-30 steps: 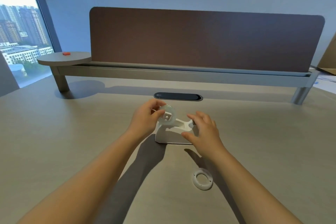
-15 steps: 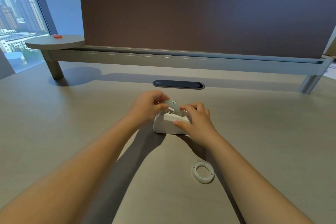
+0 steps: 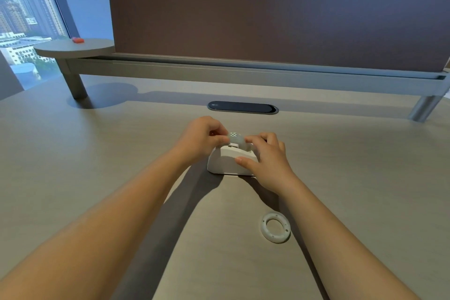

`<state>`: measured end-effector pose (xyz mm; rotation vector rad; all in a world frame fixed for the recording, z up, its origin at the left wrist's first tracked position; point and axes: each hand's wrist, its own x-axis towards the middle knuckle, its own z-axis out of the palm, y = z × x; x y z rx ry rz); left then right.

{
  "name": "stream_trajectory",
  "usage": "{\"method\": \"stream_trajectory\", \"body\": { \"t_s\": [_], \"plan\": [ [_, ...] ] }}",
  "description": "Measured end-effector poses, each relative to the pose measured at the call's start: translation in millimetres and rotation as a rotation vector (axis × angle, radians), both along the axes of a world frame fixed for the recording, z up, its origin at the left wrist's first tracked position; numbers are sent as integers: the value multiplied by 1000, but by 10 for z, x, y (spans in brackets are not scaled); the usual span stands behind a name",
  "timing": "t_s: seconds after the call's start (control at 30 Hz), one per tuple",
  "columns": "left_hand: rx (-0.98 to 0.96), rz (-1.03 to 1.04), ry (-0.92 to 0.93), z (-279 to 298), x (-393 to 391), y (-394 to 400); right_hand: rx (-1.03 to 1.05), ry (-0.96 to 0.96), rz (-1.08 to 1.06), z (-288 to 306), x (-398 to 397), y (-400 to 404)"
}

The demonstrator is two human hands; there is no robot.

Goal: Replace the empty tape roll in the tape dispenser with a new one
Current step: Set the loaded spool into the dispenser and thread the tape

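Head view: left hand point(image 3: 199, 137) pinches tape roll point(image 3: 235, 139).

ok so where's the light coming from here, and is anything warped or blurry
Head view: daylight enters from the window at upper left, so both forearms and the tape dispenser cast shadows toward the lower right on the desk; the wide lens bows the desk edges; the tape roll looks soft.
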<state>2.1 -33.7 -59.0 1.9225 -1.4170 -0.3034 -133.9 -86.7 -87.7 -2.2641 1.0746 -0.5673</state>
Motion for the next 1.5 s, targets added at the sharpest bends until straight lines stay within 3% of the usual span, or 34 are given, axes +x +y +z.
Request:
{"method": "stream_trajectory", "body": {
  "t_s": [0.23, 0.37, 0.47, 0.8, 0.9, 1.03, 1.2, 1.3, 1.5],
  "plan": [
    [-36, 28, -11, -48, 6, 13, 72, -6, 15, 59, -10, 25],
    [-55, -27, 106, -109, -14, 86, 192, -151, -31, 135, -8, -26],
    [-75, -8, 202, -130, 20, 165, 136, -264, -137, 169, 36, -43],
    [-4, 13, 246, -258, 105, 221, 127, -262, -170, 174, 182, -36],
    [-5, 7, 260, -251, 101, 218, 33, -297, -166, 181, 167, -6],
    [-6, -2, 257, -231, 87, 222, -234, -124, -135, 211, 163, 32],
    [22, -5, 234, -210, 77, 227, -296, -42, -122, 261, 171, 37],
    [27, -6, 226, -193, 73, 232, -245, -64, -134, 282, 184, 26],
    [46, -17, 227, -180, 72, 238, 94, -153, -148, 354, 228, -75]
  ]
}}
